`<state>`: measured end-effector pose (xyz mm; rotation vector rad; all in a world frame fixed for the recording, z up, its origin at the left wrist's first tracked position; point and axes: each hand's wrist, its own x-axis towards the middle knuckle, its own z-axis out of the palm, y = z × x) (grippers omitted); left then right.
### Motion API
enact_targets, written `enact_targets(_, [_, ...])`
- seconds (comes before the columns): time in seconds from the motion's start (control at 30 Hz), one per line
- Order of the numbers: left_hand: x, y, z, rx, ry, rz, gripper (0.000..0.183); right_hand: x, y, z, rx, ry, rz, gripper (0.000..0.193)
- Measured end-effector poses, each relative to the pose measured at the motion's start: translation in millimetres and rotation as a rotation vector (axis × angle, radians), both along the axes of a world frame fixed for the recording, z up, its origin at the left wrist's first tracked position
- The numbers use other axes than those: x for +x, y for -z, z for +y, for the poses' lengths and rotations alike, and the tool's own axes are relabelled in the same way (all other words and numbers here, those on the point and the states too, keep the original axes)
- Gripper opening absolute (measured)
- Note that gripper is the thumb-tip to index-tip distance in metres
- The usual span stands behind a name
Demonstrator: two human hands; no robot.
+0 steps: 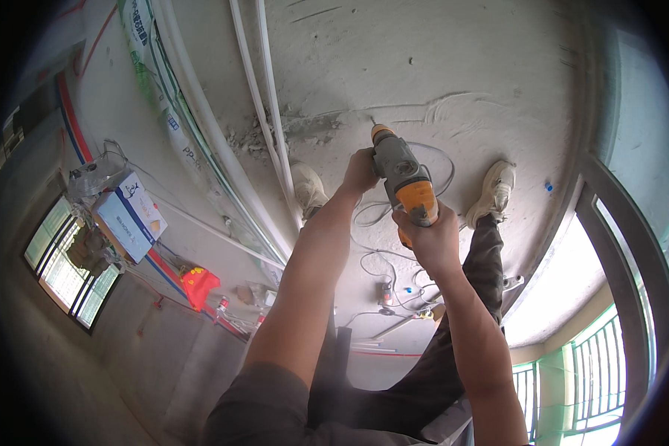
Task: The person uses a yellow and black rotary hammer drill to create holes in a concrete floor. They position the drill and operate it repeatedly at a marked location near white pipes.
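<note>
A grey and orange hammer drill point(401, 167) is held out in front of me over the concrete floor. Its thin bit point(374, 120) points away from me, with the tip by a rough line in the floor; whether it touches the concrete I cannot tell. My left hand point(361, 171) is closed at the drill's front left side, probably around a side handle that the fingers hide. My right hand point(432, 239) wraps the rear grip, and its trigger is hidden. A grey cable point(452, 165) loops over the floor beside the drill.
Long white pipes point(256, 97) and plastic-wrapped pipes point(182, 141) lie to the left, near a blue-white box point(130, 215) and a red bag point(198, 287). Broken concrete point(264, 137) lies by the pipes. My shoes point(498, 186) flank the drill. A door frame point(621, 238) stands at right.
</note>
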<state>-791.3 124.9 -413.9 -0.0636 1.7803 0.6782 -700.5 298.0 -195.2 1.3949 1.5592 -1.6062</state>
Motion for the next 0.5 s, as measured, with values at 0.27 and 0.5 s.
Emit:
enact_targets(0.27, [4.6, 4.0, 5.6, -0.098, 0.138, 0.324, 0.029, -8.6, 10.2, 11.0, -0.044, 0.050, -0.026, 0.033])
enact_targets(0.5, [-17.1, -27.9, 19.5, -0.123, 0.068, 0.316, 0.040, -43.5, 7.2, 27.3, -0.095, 0.196, -0.080, 0.024])
